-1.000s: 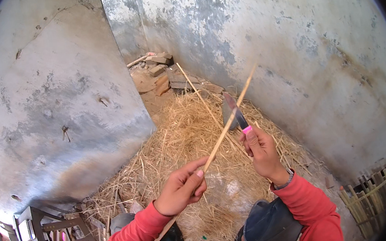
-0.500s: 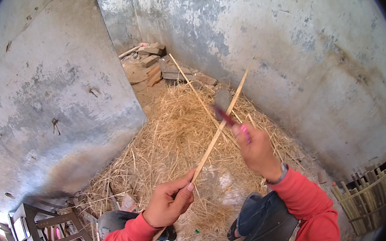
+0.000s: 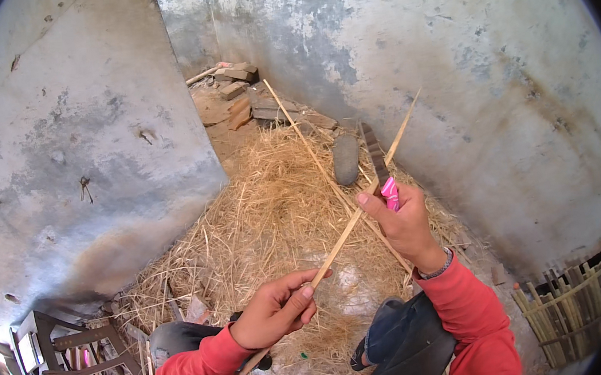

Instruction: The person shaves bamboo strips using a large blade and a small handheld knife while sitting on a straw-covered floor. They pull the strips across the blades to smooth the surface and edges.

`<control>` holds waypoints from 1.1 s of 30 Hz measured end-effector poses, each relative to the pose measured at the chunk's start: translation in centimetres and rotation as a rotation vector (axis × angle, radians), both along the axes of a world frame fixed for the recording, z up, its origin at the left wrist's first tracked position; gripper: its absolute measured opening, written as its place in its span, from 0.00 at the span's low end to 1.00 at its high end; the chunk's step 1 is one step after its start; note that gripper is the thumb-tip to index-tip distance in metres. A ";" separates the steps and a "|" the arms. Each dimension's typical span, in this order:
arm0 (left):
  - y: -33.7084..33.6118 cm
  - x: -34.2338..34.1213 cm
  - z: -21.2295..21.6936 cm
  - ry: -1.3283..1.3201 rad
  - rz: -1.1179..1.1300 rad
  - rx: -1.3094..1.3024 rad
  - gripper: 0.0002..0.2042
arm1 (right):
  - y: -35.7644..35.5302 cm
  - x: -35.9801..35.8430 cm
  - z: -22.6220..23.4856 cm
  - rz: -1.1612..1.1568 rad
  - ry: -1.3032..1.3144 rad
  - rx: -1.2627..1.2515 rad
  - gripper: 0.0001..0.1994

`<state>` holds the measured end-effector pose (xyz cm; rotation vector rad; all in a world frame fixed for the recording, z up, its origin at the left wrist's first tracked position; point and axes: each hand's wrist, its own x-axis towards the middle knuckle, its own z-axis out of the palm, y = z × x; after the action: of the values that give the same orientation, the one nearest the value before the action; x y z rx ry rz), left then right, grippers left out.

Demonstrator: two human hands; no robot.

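My left hand is closed round a long, pale bamboo strip, thumb on top. The strip slants from under my left forearm up to a pointed far end at the right. My right hand grips a knife with a dark, broad blade and a pink wrapped handle. The blade points away from me and crosses the strip. My right thumb lies close against the strip's edge; the exact contact is hidden. Pale shavings lie heaped on the floor beyond my hands.
Another thin strip leans across the shavings. Behind it are a grey oval stone and stacked bricks. A brown slatted frame stands at the left, a bundle of short sticks at the right. Worn walls close in both sides.
My right hand has moved a little right and towards me, and the knife has turned more upright. The bamboo strip's far end has swung right. My left hand has shifted slightly right.
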<state>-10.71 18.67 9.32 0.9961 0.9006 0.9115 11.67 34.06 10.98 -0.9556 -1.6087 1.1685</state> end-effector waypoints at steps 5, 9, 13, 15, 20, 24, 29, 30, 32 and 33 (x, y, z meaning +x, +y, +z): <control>-1.2 -0.1 0.0 -0.016 -0.063 -0.035 0.24 | 3.0 2.8 -0.4 -0.151 0.028 0.018 0.15; -1.9 -1.1 -1.6 -0.065 -0.059 -0.054 0.24 | 5.6 4.2 -1.3 -0.357 0.003 0.305 0.17; -2.7 -1.3 -1.4 -0.037 -0.029 -0.033 0.24 | 7.7 7.3 -1.8 -0.467 -0.099 0.271 0.21; -2.9 -1.1 -1.4 0.003 -0.014 0.003 0.24 | 7.7 7.4 -1.5 -0.542 -0.282 0.408 0.24; -3.1 -1.0 -0.8 0.095 0.036 0.075 0.22 | 6.6 6.2 -1.7 -0.549 -0.350 0.442 0.26; -3.5 -0.9 -1.0 0.049 0.045 0.060 0.22 | 6.6 6.7 -2.0 -0.453 -0.274 0.381 0.24; -2.9 -1.7 -1.6 0.060 0.122 0.050 0.22 | 1.6 2.6 -1.4 -0.189 -0.355 0.341 0.23; -2.8 -1.6 -1.5 0.062 0.123 0.052 0.22 | 0.7 2.0 -1.6 -0.189 -0.353 0.343 0.23; -2.7 -1.5 -1.5 0.028 0.147 0.049 0.22 | -0.5 1.3 -2.0 -0.020 -0.402 0.440 0.22; -2.7 -1.5 -1.6 0.030 0.148 0.052 0.22 | -0.5 1.3 -1.9 -0.020 -0.399 0.442 0.22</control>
<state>-12.20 16.00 7.75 0.9990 0.9903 1.0515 12.97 33.59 9.10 -0.9417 -2.0567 0.5833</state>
